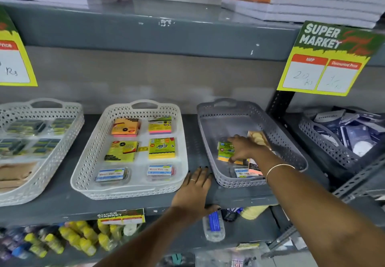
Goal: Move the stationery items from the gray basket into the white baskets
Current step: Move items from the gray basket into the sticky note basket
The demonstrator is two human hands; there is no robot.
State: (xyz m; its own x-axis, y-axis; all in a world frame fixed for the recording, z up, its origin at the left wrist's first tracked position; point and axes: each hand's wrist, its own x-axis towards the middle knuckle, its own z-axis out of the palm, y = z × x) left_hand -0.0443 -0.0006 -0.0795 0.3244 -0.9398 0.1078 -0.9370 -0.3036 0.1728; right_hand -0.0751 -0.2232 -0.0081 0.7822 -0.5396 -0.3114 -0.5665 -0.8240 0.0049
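Note:
The gray basket (210,133) stands on the shelf at right. Inside it my right hand (246,149) closes around a green and yellow sticky-note pack (224,152). Beside it lie a pack of pale round pieces (258,138), a pink pack (255,167) and a clear box with a blue label (239,173). The middle white basket (87,162) holds sticky-note packs in orange (125,127), yellow (121,151) and green-yellow (161,148), plus two clear labelled boxes (112,174). My left hand (194,191) rests flat on the shelf between the two baskets.
A second white basket (68,121) with dark packs sits at far left. Another gray basket (325,141) of dark packets is at far right behind a slotted upright. Price signs hang from the upper shelf (145,33). Bottles (79,239) fill the shelf below.

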